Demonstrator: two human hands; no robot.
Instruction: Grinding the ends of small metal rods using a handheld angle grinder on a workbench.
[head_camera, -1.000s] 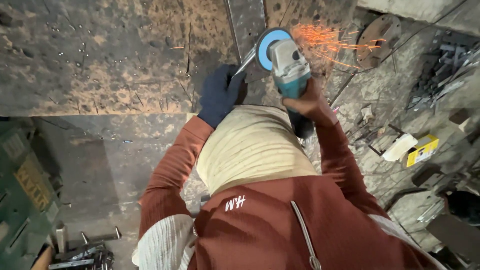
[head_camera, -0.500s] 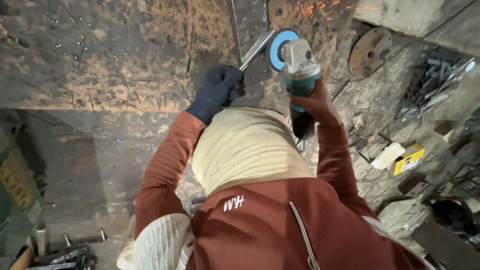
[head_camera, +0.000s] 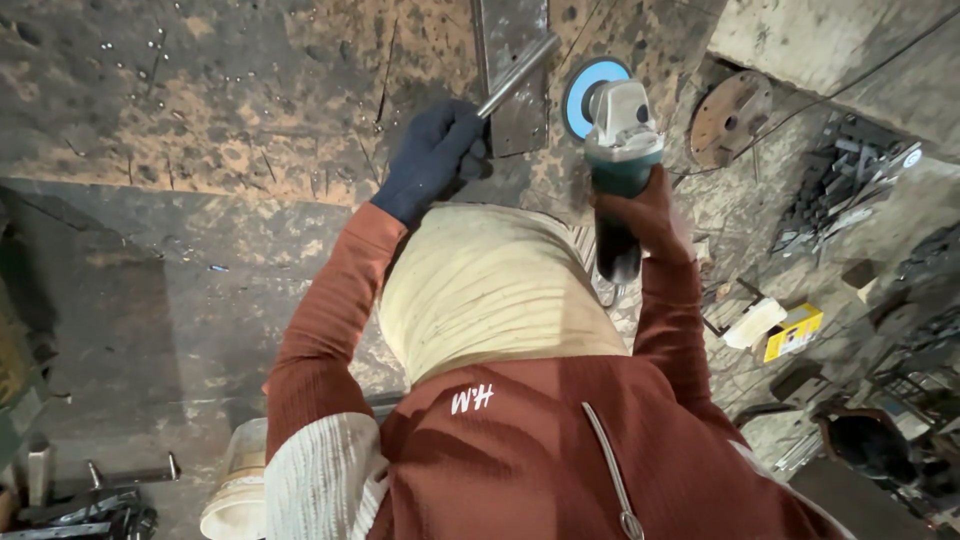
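My left hand (head_camera: 432, 155), in a dark blue glove, grips a thin round steel rod (head_camera: 520, 70) that lies slanted across a flat steel plate (head_camera: 512, 100) on the rusty workbench (head_camera: 200, 110). My right hand (head_camera: 650, 205) is wrapped around the body of a teal and grey angle grinder (head_camera: 620, 130). Its blue disc (head_camera: 582, 95) sits just right of the rod and plate, and no sparks show. My cloth-covered head and rust-red sleeves fill the middle of the view.
A round rusty flange (head_camera: 732, 115) lies to the right of the grinder. Metal offcuts (head_camera: 845, 195) and a yellow box (head_camera: 795, 332) are on the floor at right. A white bucket (head_camera: 235, 480) and clamps (head_camera: 90, 490) are at lower left.
Sparks flew from the disc a second ago and have stopped. The grinder has come a little away from the rod. My left hand keeps its hold on the rod.
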